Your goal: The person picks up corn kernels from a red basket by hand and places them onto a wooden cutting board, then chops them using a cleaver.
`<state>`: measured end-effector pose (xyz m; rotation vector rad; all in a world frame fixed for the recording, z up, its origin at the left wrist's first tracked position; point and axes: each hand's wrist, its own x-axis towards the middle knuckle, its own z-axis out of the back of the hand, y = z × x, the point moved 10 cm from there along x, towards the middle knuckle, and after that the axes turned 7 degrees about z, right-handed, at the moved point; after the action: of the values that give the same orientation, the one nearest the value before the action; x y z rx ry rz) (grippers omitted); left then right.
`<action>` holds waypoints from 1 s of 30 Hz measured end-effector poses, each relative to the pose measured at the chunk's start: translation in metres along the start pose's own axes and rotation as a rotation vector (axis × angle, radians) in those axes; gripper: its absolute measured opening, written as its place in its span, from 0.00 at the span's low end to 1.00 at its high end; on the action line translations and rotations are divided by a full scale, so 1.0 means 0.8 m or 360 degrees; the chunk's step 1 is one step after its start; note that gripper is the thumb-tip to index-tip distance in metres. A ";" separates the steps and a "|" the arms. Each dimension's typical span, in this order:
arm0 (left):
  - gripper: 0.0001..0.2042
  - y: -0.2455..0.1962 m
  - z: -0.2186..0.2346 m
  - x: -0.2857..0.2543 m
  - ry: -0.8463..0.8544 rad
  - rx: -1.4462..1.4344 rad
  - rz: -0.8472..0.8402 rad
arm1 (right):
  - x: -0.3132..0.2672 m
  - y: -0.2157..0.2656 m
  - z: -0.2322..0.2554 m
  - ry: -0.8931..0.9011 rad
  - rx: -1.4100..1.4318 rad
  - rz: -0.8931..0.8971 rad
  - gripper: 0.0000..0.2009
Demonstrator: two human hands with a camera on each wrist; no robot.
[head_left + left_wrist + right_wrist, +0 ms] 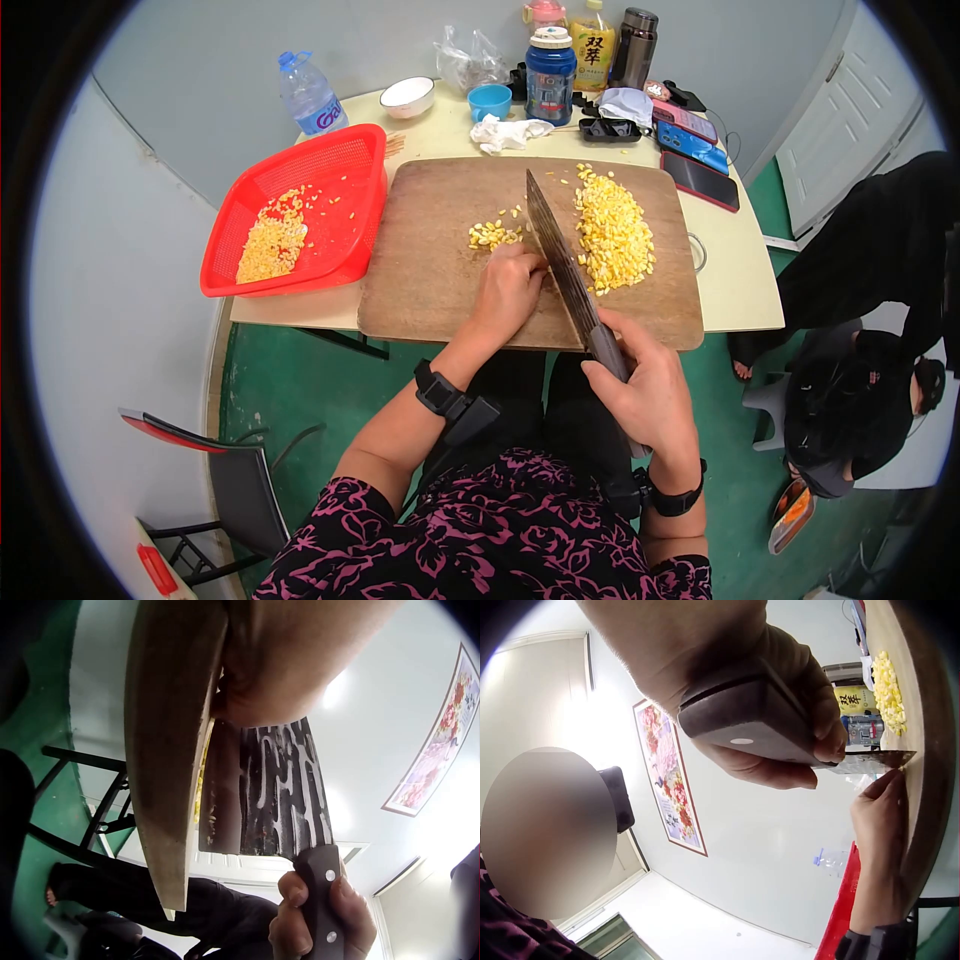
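Observation:
The right hand grips the dark handle of a broad cleaver, whose blade stands on edge over the wooden board. Against the blade's left face lies the left hand, fingers bent down to the board; whether they pinch anything is hidden. Just above it sits a small cluster of yellow kernels, and a larger heap of yellow bits lies right of the blade. In the left wrist view the blade rises beside the board. The right wrist view shows the handle in the right palm.
A red basket with yellow bits stands left of the board. Behind are a water bottle, white bowl, blue cup, blue jar and phones. A chair stands lower left; another person is at right.

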<state>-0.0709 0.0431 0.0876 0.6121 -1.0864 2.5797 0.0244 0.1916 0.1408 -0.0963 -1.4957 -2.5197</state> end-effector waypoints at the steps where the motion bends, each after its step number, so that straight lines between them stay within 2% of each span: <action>1: 0.05 0.001 -0.001 0.000 0.0000 -0.0011 0.0007 | 0.000 0.002 0.001 0.0003 -0.0008 -0.0004 0.23; 4: 0.04 0.002 -0.001 -0.001 -0.0009 -0.0025 0.0013 | 0.002 -0.006 -0.002 0.0104 -0.0050 -0.0192 0.22; 10: 0.04 -0.002 0.002 -0.001 -0.0022 -0.0033 0.0008 | 0.028 -0.002 -0.011 0.0071 -0.0202 0.0054 0.20; 19: 0.05 -0.006 0.003 -0.002 0.0004 -0.0066 -0.0004 | 0.023 -0.037 0.019 -0.0256 0.0054 -0.0195 0.23; 23: 0.07 -0.005 -0.005 0.007 0.0084 -0.0321 0.0017 | 0.015 -0.038 0.027 -0.0351 0.0500 -0.0283 0.23; 26: 0.10 0.053 0.006 0.015 0.0036 -0.0910 0.0652 | 0.013 -0.031 0.023 -0.0303 0.0617 -0.0236 0.24; 29: 0.09 0.093 0.046 0.028 -0.0063 -0.0386 0.0663 | 0.011 -0.035 0.014 -0.0234 0.0651 -0.0250 0.24; 30: 0.09 0.094 0.051 0.032 0.0006 -0.0168 0.0618 | 0.010 -0.037 0.009 -0.0200 0.0667 -0.0274 0.24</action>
<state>-0.1121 -0.0356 0.0797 0.4019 -1.4540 2.8132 0.0099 0.2105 0.1201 -0.0623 -2.1309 -2.2961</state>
